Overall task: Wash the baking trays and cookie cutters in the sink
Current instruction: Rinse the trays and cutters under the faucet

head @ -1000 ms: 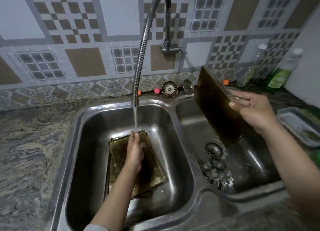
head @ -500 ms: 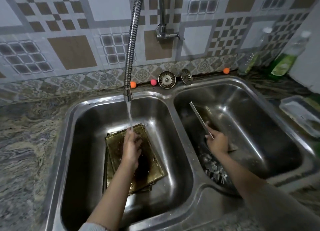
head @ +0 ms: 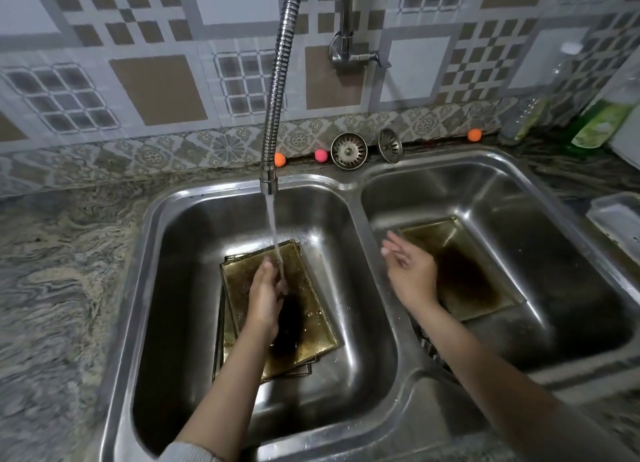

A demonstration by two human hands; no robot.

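A stack of dark, greasy baking trays [head: 304, 337] lies flat in the left basin of the steel double sink [head: 356, 212]. My left hand [head: 265, 292] rests on the top tray under the running water [head: 275, 240] from the flexible tap [head: 277, 81]. Another baking tray [head: 474, 271] lies flat on the floor of the right basin. My right hand [head: 408, 267] hovers over the divider beside it, fingers straight and holding nothing. Some metal pieces, perhaps cookie cutters [head: 429, 345], show dimly under my right forearm.
Two sink strainers [head: 348, 149] lean against the tiled wall behind the sink, with small orange and pink balls [head: 321, 155] beside them. Bottles, one green [head: 604, 115], stand at the back right. A plastic container [head: 616, 216] sits on the right counter. Granite counter [head: 62, 271] spreads left.
My right hand lowered the held tray into the right basin, laid it flat and let go. It now lifts away toward the divider. My left hand stays on the stack.
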